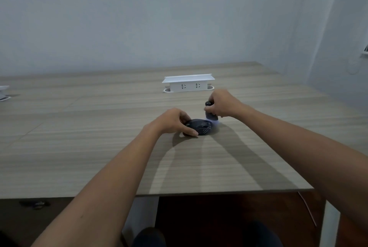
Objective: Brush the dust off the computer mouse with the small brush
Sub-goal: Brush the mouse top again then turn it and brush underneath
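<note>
A dark computer mouse [200,127] lies on the wooden table [99,147], a little beyond its middle. My left hand [175,122] grips the mouse from the left, thumb along its near side and fingers over its far side. My right hand [221,103] holds a small dark brush [210,115] upright by its handle. The brush's pale bristles touch the right far end of the mouse.
A white socket box [188,83] stands on the table behind the hands. Another white object [4,92] sits at the far left edge. The table's near edge runs across below my forearms, with dark floor and my knees under it.
</note>
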`<state>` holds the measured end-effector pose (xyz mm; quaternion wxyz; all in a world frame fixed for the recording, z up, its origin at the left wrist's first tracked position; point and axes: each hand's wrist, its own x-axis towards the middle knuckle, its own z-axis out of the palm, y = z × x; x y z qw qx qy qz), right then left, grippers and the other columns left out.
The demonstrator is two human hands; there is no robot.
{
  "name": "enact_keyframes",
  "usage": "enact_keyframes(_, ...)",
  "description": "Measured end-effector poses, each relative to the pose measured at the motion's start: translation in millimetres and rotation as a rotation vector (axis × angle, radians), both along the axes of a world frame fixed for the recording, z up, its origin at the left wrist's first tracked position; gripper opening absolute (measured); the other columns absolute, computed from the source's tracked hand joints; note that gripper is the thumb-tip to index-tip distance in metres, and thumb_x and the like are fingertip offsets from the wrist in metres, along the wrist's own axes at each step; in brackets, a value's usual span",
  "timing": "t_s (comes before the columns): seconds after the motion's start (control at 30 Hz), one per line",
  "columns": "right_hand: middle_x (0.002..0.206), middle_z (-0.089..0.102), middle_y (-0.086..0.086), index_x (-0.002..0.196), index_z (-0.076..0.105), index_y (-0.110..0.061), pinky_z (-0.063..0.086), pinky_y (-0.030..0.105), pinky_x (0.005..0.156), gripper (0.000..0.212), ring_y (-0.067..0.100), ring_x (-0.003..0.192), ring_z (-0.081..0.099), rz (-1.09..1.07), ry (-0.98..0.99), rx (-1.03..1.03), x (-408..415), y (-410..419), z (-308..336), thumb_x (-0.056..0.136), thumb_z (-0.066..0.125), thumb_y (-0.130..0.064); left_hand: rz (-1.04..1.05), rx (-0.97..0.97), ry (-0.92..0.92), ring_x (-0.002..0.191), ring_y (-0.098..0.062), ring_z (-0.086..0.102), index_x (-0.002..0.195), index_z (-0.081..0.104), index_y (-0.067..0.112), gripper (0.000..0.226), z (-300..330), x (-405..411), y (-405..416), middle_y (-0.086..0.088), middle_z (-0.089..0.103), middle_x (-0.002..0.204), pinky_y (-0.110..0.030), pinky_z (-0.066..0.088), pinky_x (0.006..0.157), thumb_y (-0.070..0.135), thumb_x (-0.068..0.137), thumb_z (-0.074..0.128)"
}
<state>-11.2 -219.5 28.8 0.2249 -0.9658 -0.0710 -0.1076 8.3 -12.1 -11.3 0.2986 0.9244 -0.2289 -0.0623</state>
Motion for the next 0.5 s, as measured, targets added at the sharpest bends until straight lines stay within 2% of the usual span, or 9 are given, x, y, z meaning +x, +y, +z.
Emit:
enact_keyframes(0.1, 0.064, 0.067, 0.026, 0.063, 0.063, 0.008, 0.047, 0.030, 0.045, 0.028, 0.019, 0.044, 0.050, 0.036, -0.052, 0.004, -1.2, 11.8, 1.9, 0.083, 0.065, -0.011, 0.014, -0.026, 0.012, 0.092, -0.015, 0.073, 0.103, 0.078, 0.021, 0.058, -1.4, -0.2, 0.6, 0.003, 0.079, 0.092, -0.038, 0.058, 0.091, 0.049, 0.055, 0.094)
enact_keyframes(0.17, 0.059, 0.065, 0.019, 0.066, 0.066, 0.007, 0.044, 0.021, 0.037, 0.028, 0.014, 0.038, 0.052, 0.066, -0.053, 0.066, -0.3, 17.4, 4.9, 0.085, 0.066, -0.013, 0.025, -0.031, 0.016, 0.093, -0.018, 0.072, 0.102, 0.077, 0.020, 0.060, -1.9, -1.1, 0.1, 0.000, 0.078, 0.093, -0.039, 0.057, 0.090, 0.050, 0.053, 0.094)
enact_keyframes(0.27, 0.057, 0.063, 0.011, 0.071, 0.071, 0.005, 0.040, 0.014, 0.033, 0.025, 0.004, 0.031, 0.051, 0.063, -0.026, 0.152, 0.3, 15.8, 8.1, 0.087, 0.068, -0.014, 0.035, -0.033, 0.004, 0.095, -0.027, 0.071, 0.096, 0.076, 0.018, 0.064, -2.9, -0.5, -1.4, -0.009, 0.078, 0.094, -0.045, 0.055, 0.090, 0.056, 0.046, 0.092)
enact_keyframes(0.37, 0.059, 0.063, 0.014, 0.068, 0.070, 0.005, 0.042, 0.017, 0.033, 0.024, 0.004, 0.028, 0.051, 0.011, -0.005, 0.069, -0.3, 3.4, 6.5, 0.085, 0.069, -0.011, 0.032, -0.024, 0.017, 0.091, -0.019, 0.072, 0.098, 0.075, 0.017, 0.058, -0.8, -2.3, -4.1, 0.000, 0.078, 0.091, -0.037, 0.057, 0.087, 0.048, 0.053, 0.094)
enact_keyframes(0.5, 0.058, 0.062, 0.015, 0.062, 0.065, 0.003, 0.046, 0.023, 0.038, 0.024, 0.017, 0.039, 0.055, -0.013, -0.015, -0.001, -3.4, 5.0, 4.6, 0.083, 0.066, -0.009, 0.050, 0.013, 0.021, 0.089, -0.016, 0.071, 0.097, 0.075, 0.016, 0.061, 1.0, -1.7, -6.8, 0.004, 0.077, 0.089, -0.034, 0.056, 0.080, 0.052, 0.051, 0.094)
